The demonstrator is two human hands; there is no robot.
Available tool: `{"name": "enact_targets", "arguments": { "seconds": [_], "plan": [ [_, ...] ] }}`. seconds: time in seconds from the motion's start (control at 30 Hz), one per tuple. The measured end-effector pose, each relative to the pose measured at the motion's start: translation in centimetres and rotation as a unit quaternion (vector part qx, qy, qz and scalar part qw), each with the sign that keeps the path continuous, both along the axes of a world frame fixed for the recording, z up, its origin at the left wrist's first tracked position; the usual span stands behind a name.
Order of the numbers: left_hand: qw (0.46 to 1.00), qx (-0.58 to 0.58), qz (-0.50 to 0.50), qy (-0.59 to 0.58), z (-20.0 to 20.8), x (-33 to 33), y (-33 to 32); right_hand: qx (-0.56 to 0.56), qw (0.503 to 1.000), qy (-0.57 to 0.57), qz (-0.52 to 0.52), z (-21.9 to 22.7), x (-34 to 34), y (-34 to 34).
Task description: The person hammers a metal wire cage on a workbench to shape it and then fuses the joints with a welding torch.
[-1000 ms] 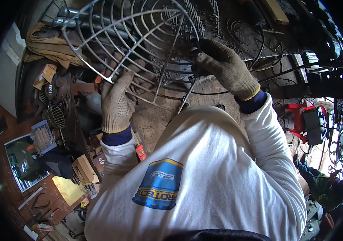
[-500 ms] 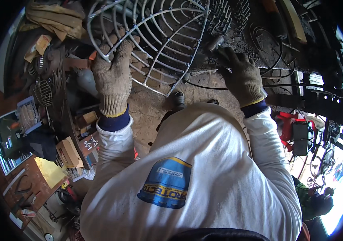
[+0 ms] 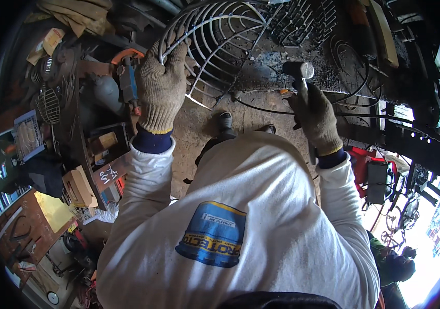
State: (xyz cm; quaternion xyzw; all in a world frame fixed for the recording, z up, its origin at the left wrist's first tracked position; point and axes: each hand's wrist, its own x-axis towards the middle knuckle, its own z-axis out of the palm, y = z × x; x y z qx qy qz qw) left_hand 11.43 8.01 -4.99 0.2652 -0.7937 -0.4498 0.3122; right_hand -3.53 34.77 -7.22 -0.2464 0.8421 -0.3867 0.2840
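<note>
wire fan guard you're gripping in your left hand; your right hand is probably clenching a hammer, needing aim beside it.

Gloved hands, wire guard, hammer

We saw a dark, soot-stained metal workbench carrying a round wire fan guard (its rim tipped up at the left), a black cable and a wooden strip.
</note>
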Motion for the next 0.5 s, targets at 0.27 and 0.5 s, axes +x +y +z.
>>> {"name": "enact_targets", "arguments": {
  "seconds": [0.27,0.5],
  "plan": [
    [0.987,-0.153,0.018,-0.052,0.6,-1.1,0.2,-0.236,0.969,-0.021,0.070,-2.7,3.0,-2.6],
    [0.976,-0.208,-0.015,-0.057,0.8,-1.6,0.1,-0.077,0.987,0.053,0.134,-4.9,4.2,-4.6]
  ]
}}
